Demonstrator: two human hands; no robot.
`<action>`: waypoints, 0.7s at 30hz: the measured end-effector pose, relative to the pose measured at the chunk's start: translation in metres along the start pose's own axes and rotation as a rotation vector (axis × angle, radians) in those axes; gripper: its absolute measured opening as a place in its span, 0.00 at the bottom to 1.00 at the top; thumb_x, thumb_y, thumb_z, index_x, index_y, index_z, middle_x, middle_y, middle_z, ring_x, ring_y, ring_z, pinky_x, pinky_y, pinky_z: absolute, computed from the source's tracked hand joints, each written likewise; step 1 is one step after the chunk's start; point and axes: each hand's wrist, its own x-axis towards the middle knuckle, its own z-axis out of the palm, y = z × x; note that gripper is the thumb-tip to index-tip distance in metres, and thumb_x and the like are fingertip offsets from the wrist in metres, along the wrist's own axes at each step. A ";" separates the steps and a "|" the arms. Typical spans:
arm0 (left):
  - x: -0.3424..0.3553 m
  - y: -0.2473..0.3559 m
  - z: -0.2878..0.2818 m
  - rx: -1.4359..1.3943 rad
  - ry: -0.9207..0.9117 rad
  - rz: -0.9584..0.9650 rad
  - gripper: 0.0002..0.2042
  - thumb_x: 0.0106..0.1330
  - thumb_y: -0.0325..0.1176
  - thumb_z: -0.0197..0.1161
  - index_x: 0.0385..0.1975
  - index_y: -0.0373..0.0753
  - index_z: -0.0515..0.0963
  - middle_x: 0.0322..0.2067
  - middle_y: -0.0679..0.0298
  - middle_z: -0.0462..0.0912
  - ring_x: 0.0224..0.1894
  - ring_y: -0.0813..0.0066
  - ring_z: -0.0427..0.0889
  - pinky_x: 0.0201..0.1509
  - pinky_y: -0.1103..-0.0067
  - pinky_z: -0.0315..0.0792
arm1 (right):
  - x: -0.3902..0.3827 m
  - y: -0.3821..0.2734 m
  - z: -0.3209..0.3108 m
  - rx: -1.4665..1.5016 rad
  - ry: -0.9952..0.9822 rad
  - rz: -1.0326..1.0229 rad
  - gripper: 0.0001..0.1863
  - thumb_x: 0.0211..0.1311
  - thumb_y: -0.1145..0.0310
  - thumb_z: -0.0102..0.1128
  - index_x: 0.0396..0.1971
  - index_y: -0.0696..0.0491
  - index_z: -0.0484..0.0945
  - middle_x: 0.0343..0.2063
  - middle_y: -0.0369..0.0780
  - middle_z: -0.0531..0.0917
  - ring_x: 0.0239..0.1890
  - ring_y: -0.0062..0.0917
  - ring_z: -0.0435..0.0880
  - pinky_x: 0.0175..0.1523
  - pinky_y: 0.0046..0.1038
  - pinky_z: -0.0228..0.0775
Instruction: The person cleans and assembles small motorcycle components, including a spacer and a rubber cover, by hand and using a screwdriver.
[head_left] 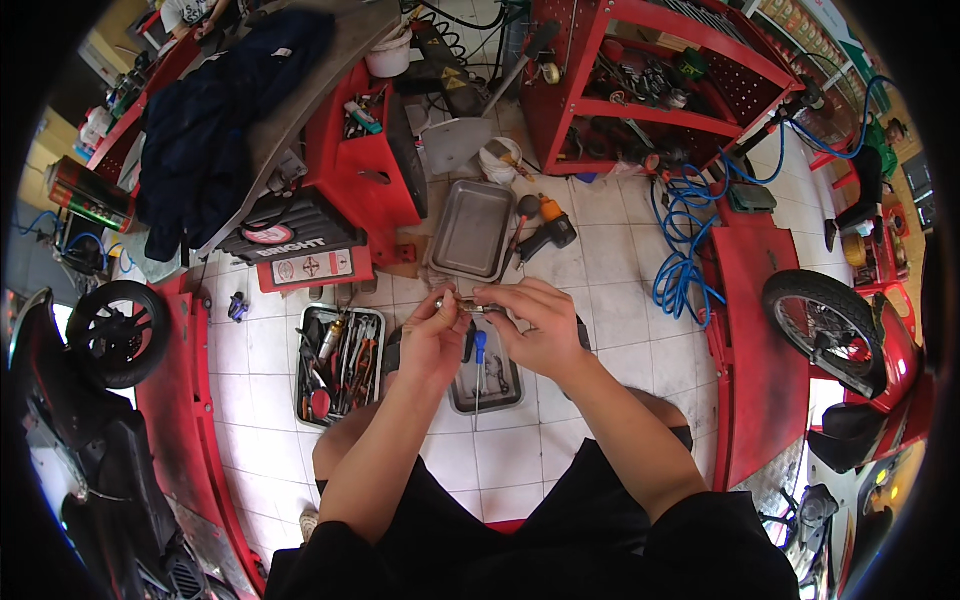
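Note:
Above the tiled floor, in front of my knees, both hands meet at a small metal part [468,306] with a brassy, silvery look. Its exact kind is too small to make out. My left hand [432,338] pinches its left end between thumb and fingers. From the other side, the fingers of my right hand [540,328] close on its right end. Below them on the floor sits a metal tray [488,404], partly hidden by my hands. A blue-handled screwdriver [480,348] lies across it, its shaft pointing toward me, beside small parts.
A tray of hand tools [378,372] stands left of my knees. Farther off are a grey metal tray [470,232] and a black-and-orange pistol-shaped tool [548,238]. Blue hose [685,275] coils at right. Red lifts [765,370] and motorcycles flank me; red shelving [560,90] stands ahead.

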 end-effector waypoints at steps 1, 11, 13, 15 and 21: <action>0.000 0.000 -0.002 0.001 0.000 0.001 0.13 0.64 0.27 0.62 0.47 0.34 0.76 0.36 0.63 0.81 0.39 0.76 0.79 0.47 0.78 0.72 | 0.000 -0.003 0.001 0.024 -0.013 0.066 0.19 0.40 0.83 0.68 0.37 0.53 0.83 0.34 0.38 0.86 0.25 0.27 0.81 0.28 0.23 0.71; -0.003 0.003 0.003 0.037 -0.068 0.022 0.11 0.65 0.24 0.60 0.47 0.35 0.77 0.35 0.63 0.81 0.37 0.76 0.79 0.40 0.82 0.74 | -0.002 -0.011 0.004 0.003 0.043 0.064 0.14 0.43 0.79 0.68 0.35 0.52 0.83 0.34 0.40 0.85 0.31 0.31 0.86 0.36 0.26 0.78; -0.005 0.002 0.006 0.038 -0.039 0.045 0.11 0.65 0.24 0.60 0.47 0.35 0.78 0.35 0.62 0.82 0.37 0.75 0.80 0.41 0.82 0.74 | -0.002 -0.013 0.004 0.022 0.052 0.069 0.15 0.42 0.82 0.68 0.34 0.54 0.83 0.34 0.41 0.85 0.28 0.28 0.84 0.31 0.23 0.75; -0.004 0.004 0.000 0.013 -0.020 0.040 0.11 0.65 0.24 0.60 0.46 0.33 0.78 0.38 0.60 0.82 0.38 0.75 0.80 0.42 0.82 0.75 | -0.001 -0.013 0.009 0.032 0.074 0.106 0.15 0.41 0.84 0.68 0.34 0.55 0.83 0.34 0.40 0.85 0.24 0.23 0.82 0.25 0.20 0.70; -0.004 0.003 -0.005 0.104 -0.031 0.008 0.10 0.65 0.24 0.61 0.45 0.31 0.78 0.39 0.60 0.82 0.36 0.76 0.80 0.41 0.82 0.75 | 0.005 -0.012 0.003 -0.003 -0.014 0.044 0.14 0.41 0.83 0.67 0.32 0.55 0.82 0.33 0.40 0.85 0.33 0.33 0.86 0.39 0.27 0.78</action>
